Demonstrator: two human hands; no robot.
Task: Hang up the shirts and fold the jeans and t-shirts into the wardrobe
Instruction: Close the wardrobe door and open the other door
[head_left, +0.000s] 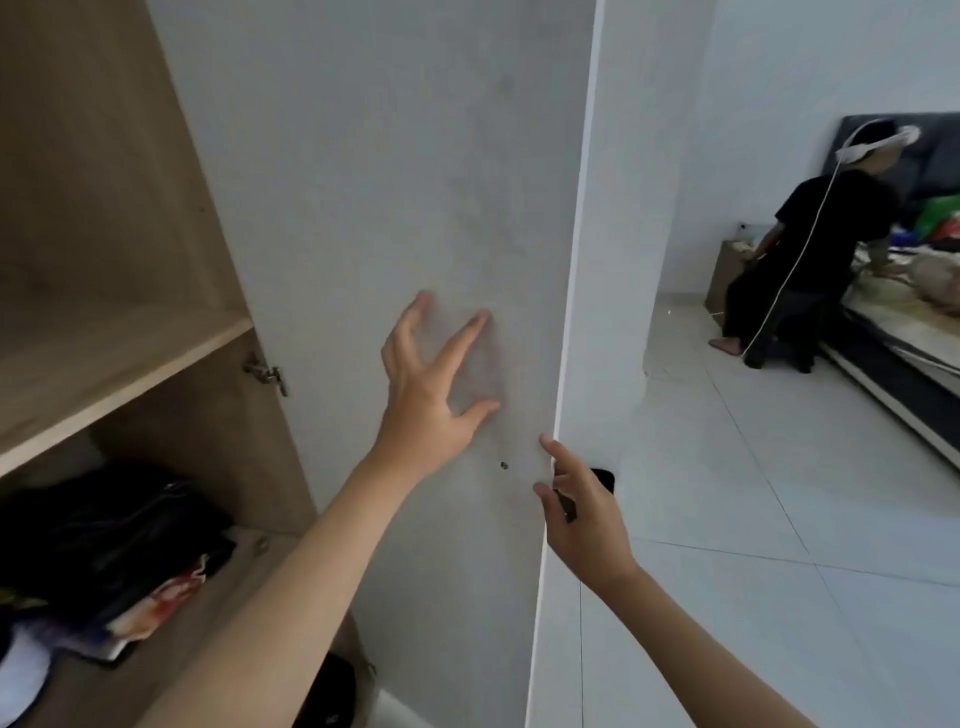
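Observation:
The wooden wardrobe (104, 208) stands open at the left, its white door (389, 156) swung out in front of me. My left hand (431, 384) is spread flat, fingertips against the door's inner face. My right hand (582, 514) curls around the door's free edge at the black handle (605, 478). A pile of folded dark clothes (104, 540), with a red and white printed piece at its bottom, lies on the lower shelf. The upper shelf (130, 358) shows bare wood.
At the right, white floor tiles (779, 493) lead to a bed (909, 322) heaped with clothes. A person in black (815, 249) stands at the bed with their back to me. A metal hinge (267, 371) joins door and cabinet.

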